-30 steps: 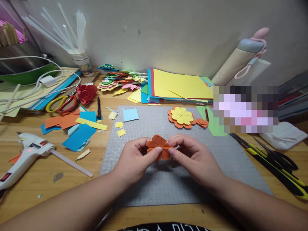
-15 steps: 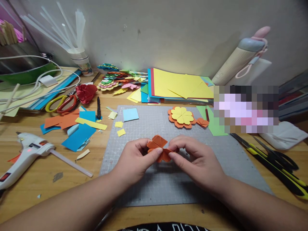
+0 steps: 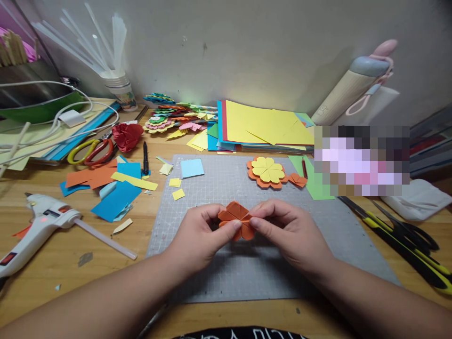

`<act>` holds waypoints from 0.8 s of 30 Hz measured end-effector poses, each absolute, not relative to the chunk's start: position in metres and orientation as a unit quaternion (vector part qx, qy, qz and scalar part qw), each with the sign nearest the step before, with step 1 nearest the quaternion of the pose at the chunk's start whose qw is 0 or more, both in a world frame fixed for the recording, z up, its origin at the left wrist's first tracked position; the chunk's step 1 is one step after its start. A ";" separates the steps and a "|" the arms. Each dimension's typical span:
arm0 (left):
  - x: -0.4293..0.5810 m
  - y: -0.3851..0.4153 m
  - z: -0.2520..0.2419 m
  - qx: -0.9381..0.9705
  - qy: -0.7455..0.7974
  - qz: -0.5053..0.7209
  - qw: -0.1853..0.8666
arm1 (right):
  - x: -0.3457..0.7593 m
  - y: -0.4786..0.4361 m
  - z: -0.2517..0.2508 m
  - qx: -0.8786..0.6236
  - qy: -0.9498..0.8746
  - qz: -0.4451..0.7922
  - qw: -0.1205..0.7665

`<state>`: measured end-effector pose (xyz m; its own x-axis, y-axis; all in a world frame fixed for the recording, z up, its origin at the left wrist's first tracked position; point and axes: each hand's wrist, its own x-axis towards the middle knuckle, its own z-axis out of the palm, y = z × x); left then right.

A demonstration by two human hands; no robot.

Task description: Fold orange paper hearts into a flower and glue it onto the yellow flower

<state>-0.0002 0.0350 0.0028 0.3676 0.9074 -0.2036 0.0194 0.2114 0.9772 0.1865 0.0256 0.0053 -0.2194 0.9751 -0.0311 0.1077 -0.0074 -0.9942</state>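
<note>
Left hand (image 3: pixel 197 235), right hand (image 3: pixel 291 230) pinch orange flower (image 3: pixel 236 217) face-up.

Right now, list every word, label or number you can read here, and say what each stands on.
No text reads clearly.
White print on the black garment at the bottom edge: cut off, unreadable.
Faint mark on the beige tilted bottle: too small to read.
Grey gridded cutting mat: printed marks too small to read.
Orange folded paper flower pinched between left hand and right hand: no writing visible.
</note>
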 end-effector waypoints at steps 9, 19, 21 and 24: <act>0.001 0.036 0.001 0.498 0.438 0.341 0.666 | 0.184 0.023 0.006 -0.498 -0.525 0.543 0.426; 0.000 0.036 -0.003 0.460 0.449 0.363 0.674 | 0.178 0.024 0.005 -0.519 -0.519 0.522 0.436; 0.000 0.037 -0.003 0.460 0.444 0.362 0.678 | 0.177 0.024 0.006 -0.520 -0.517 0.519 0.439; 0.000 0.038 -0.003 0.460 0.443 0.360 0.680 | 0.177 0.023 0.006 -0.521 -0.514 0.518 0.443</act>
